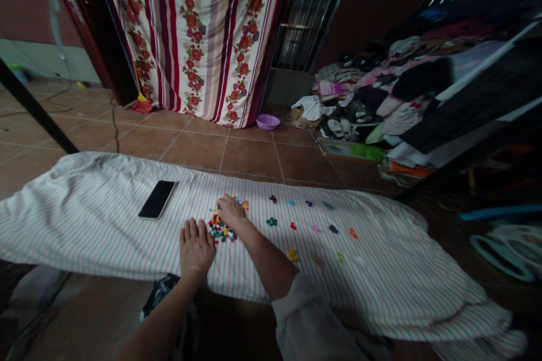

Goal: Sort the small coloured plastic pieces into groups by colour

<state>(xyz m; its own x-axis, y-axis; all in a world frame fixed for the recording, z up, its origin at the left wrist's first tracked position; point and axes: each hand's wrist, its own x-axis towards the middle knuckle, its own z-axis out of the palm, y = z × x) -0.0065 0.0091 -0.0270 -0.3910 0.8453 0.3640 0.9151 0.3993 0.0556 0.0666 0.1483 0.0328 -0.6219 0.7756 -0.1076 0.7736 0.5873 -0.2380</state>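
A pile of small mixed-colour pieces (222, 232) lies on a striped cloth (127, 192). My left hand (197, 245) rests flat on the cloth at the near left edge of this pile, fingers stretched out. Over the pile's far side is my right hand (231, 211), its fingers bent down among the pieces; whatever the fingertips hold, if anything, is hidden. To the right, pieces are grouped by colour: green pieces (271, 221), red pieces (293, 226), pink pieces (315, 229), yellow pieces (292, 254), orange pieces (353, 233) and several other small groups.
A black-screened phone (158, 199) lies on the cloth to the left. Beyond the cloth is a tiled floor (203, 146) with a purple basin (267, 122) and a red broom (142, 104) by a floral curtain (195, 39). Heaped clothes (381, 90) fill the right side.
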